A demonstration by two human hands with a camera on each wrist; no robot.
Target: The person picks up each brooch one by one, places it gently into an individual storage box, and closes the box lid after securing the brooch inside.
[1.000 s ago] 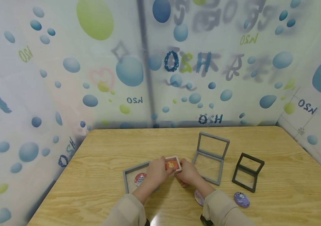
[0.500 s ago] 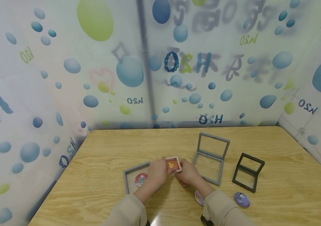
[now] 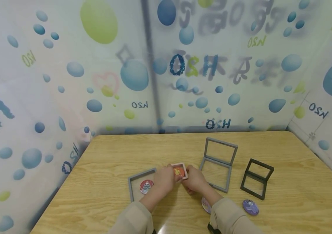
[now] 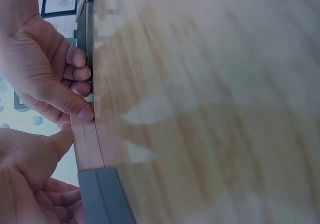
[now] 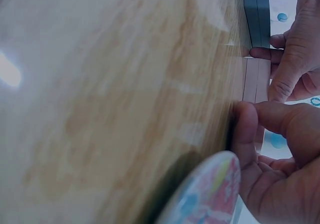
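Note:
A small pink square display frame (image 3: 185,168) lies in the middle of the table with a round red badge (image 3: 178,172) inside it. My left hand (image 3: 163,179) grips its left side, the thumb reaching over the badge. At the right corner my right hand (image 3: 195,179) pinches the frame between thumb and index finger, the other fingers curled, as the left wrist view shows. The frame's wall (image 5: 254,79) stands between both hands in the right wrist view. Left of my left hand, a round red badge with a tree picture (image 3: 146,187) lies inside a grey frame (image 3: 130,187), partly hidden by my arm.
A grey hinged frame (image 3: 229,177) stands opened behind my right hand. Farther right is a smaller black hinged frame (image 3: 263,188), also opened, with a purple badge (image 3: 250,207) in front. Another badge (image 3: 205,205) is partly covered by my right sleeve. A printed curtain (image 3: 166,91) hangs behind the table.
My left hand has shifted slightly right and down along the pink frame, showing more of the tree badge. The right hand and the other objects keep their places.

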